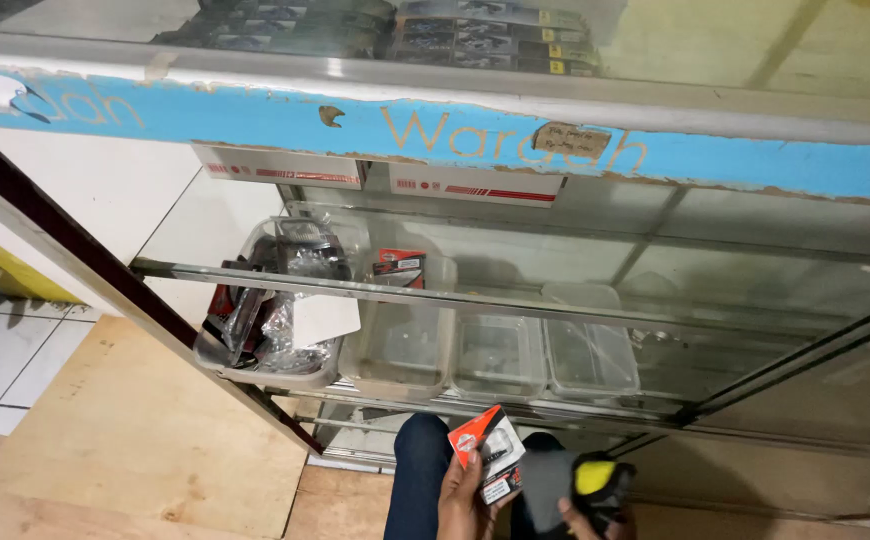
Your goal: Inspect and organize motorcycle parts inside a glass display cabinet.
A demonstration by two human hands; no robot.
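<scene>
- Hands sit low at the bottom edge of the view, in front of a glass cabinet [655, 260] with a worn blue band [255, 118] along its top
- Left hand [463, 500] has its grip pinched on a small packet [487, 452], orange-red at the top corner with black and white below; thumb lies against the packet's left edge, and the packet tilts to the right
- Right hand [580, 522] is mostly cut off by the frame; it touches a dark grey piece [547, 485] and a black and yellow tool [600, 480], but whether its grip is closed on them cannot be told
- Packet stands just beside the grey piece, above a knee in dark blue trousers [417, 470]
- Cabinet shelf [515, 300] above the hands carries a row of clear tubs: the left tub [270, 320] is full of bagged black parts with a white card, the next tub [402, 330] holds one red and black packet [399, 266] leaning at the back, and two tubs [545, 350] to the right look bare
- White boxes [375, 178] with red stripes sit on the shelf above
- Plywood floor [125, 440] lies left of the cabinet
</scene>
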